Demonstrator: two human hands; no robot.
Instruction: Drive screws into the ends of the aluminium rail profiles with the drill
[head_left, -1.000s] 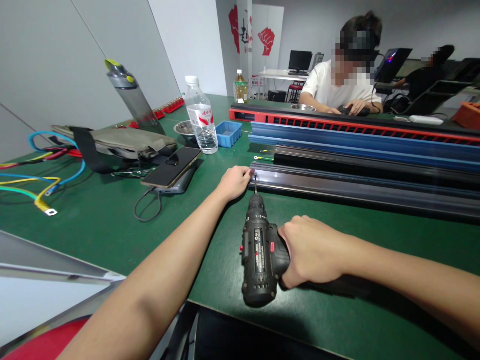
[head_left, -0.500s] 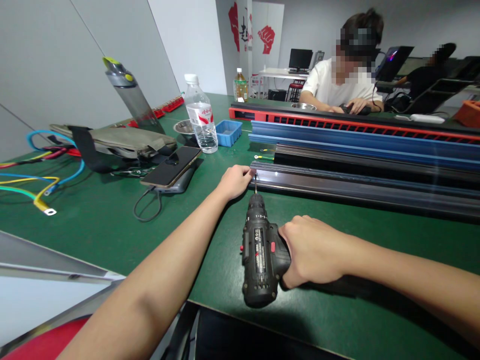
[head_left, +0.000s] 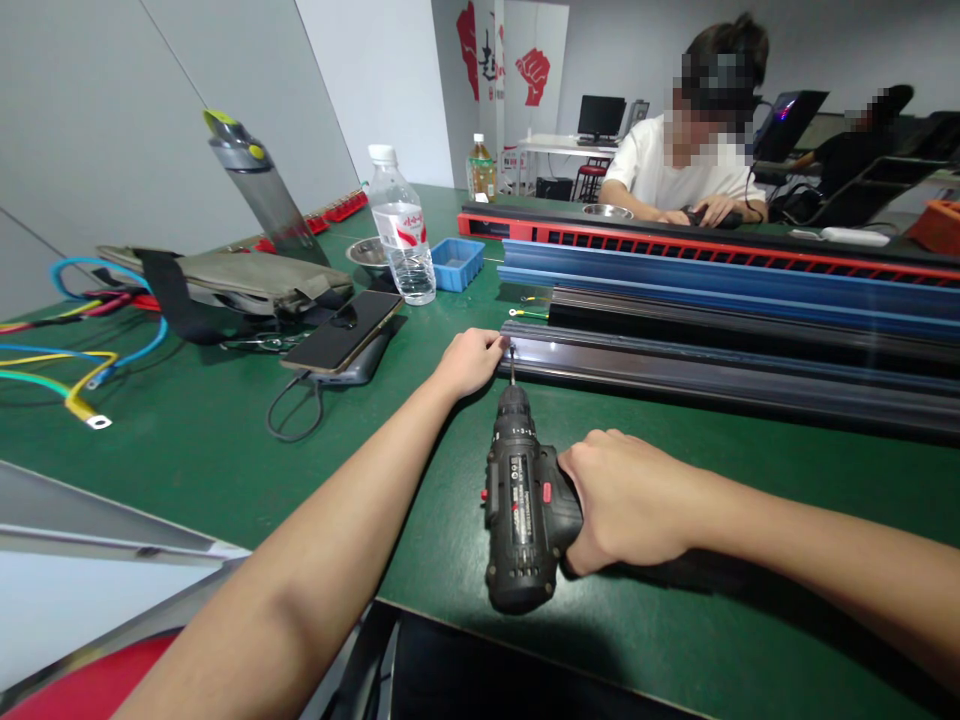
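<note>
My right hand [head_left: 626,497] grips the handle of a black cordless drill [head_left: 521,500] that lies level over the green table [head_left: 225,450]. The drill's bit points away from me at the near end of a dark metal rail [head_left: 712,375]. My left hand [head_left: 469,362] is closed in a pinch at that rail end, right beside the bit tip; what its fingers hold is too small to see. More long rails, black, blue [head_left: 712,285] and red-black [head_left: 675,245], lie stacked behind the dark one.
A phone [head_left: 345,332] on a power bank, a grey bag [head_left: 232,280], a water bottle [head_left: 403,242], a blue tray [head_left: 457,265] and coloured cables [head_left: 67,370] lie to the left. A person in a white shirt [head_left: 679,170] works across the table. A tilted flask [head_left: 259,190] stands behind the bag.
</note>
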